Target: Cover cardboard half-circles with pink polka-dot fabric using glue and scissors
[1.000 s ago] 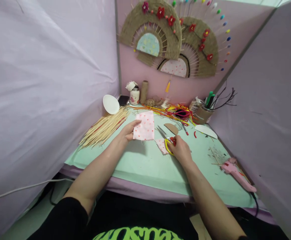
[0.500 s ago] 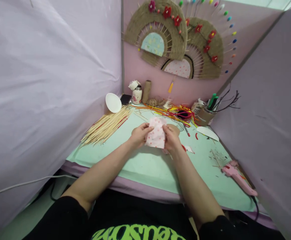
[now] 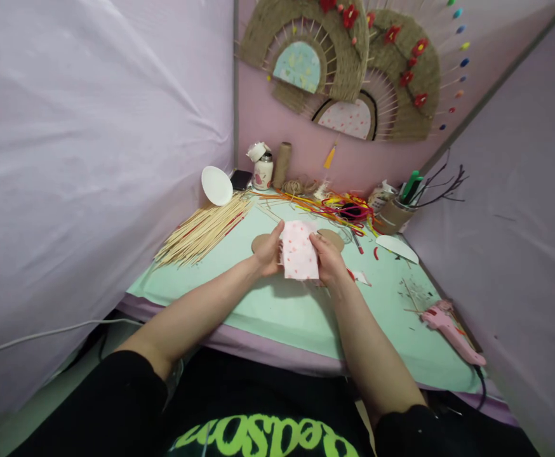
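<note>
A piece of pink fabric with small red dots is held up above the table, its lower edge slightly frayed. My left hand is at its left side, thumb up along the edge and fingers behind the cloth. On the opposite side my right hand pinches the fabric, thumb in front. Brown cardboard pieces lie on the table past my hands, one cardboard piece at the left and another cardboard piece at the right, both partly covered by my hands.
Thin wooden sticks lie in a pile at left, near a white bowl-like piece. Coloured pipe cleaners spread along the back. A pink glue gun rests at the right edge. A pen can holds twigs. Woven fans hang behind.
The fabric now hangs flatter and squarer between my hands. My left thumb has shifted from lying across the cloth to upright at its edge. The view has tilted slightly.
</note>
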Demonstrator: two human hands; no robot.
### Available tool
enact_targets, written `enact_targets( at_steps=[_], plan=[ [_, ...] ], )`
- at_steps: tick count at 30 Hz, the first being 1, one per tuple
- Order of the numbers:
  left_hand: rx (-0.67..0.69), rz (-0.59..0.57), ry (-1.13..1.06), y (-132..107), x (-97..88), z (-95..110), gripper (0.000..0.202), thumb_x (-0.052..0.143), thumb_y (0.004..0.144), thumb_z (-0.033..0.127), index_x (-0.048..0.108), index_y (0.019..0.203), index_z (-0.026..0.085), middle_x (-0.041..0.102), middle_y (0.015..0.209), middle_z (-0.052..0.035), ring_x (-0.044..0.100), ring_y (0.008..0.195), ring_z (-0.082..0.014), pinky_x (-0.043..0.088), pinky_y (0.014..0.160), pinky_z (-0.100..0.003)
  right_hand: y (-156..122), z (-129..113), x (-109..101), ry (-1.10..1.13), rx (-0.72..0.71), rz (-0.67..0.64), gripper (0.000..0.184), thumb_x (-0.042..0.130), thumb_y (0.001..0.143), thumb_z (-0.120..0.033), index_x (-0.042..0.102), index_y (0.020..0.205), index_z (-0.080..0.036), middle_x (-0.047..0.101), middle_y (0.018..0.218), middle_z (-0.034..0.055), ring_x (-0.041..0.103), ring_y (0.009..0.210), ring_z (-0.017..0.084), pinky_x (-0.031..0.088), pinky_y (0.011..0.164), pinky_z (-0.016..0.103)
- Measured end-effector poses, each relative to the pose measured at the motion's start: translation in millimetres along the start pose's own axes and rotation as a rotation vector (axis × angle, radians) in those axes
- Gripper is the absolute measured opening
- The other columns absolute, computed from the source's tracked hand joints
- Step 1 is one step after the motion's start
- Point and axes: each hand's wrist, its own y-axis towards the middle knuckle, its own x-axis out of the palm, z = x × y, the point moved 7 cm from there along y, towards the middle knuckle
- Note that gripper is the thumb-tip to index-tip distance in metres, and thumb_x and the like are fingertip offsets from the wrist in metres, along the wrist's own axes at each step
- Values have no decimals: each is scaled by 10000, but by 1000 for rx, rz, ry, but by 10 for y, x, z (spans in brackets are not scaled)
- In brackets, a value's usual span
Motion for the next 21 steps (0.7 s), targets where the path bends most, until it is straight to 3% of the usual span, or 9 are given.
enact_targets(
  at_steps=[3,5,7,11,17,19,21],
  plan=[
    [-55,12,-154,59,11,-116,439,453,928,494,655,1049,122,741,880,-118,708,838,-229,548,805,-369,-26,-40,-78,-77,-59,103,316,717,664,-466,523,756,-234,595,675,-28,566,616,162,499,592,294],
    [-83,93,-156,72,-47,-169,256,544,904,292,660,1045,113,749,862,-112,712,775,-208,555,765,-337,-55,-97,-112,-155,-107,141,297,695,680,-470,536,747,-228,588,682,-22,544,618,156,474,574,278],
    [-87,149,-124,67,-94,-186,202,573,878,191,664,1033,100,751,842,-113,706,699,-191,557,694,-306,-76,-148,-123,-229,-148,151,290,664,704,-484,547,753,-223,588,692,-14,535,630,156,457,561,268],
    [-78,191,-97,37,-138,-164,196,564,889,159,664,1037,79,750,810,-122,693,629,-178,566,652,-293,-86,-209,-144,-289,-224,176,331,644,724,-523,566,806,-212,612,734,8,554,668,169,455,568,276],
    [30,327,-268,19,-308,18,284,528,918,171,630,1158,59,746,981,-165,727,832,-233,555,888,-405,-83,-120,-98,-416,-161,118,576,711,670,-570,551,1072,-189,643,848,50,596,693,200,456,577,312],
    [64,400,-388,20,-406,85,345,464,953,204,582,1247,67,718,1106,-176,709,976,-248,526,958,-431,-137,-202,-89,-506,-290,180,556,710,676,-525,565,1084,-176,634,954,75,590,763,191,471,656,322],
    [83,445,-494,25,-487,135,393,421,971,220,529,1322,79,679,1207,-179,669,1093,-247,508,993,-427,-211,-280,-10,-591,-429,173,382,661,729,-456,613,982,-174,635,933,65,569,782,176,460,711,315]
  ],
)
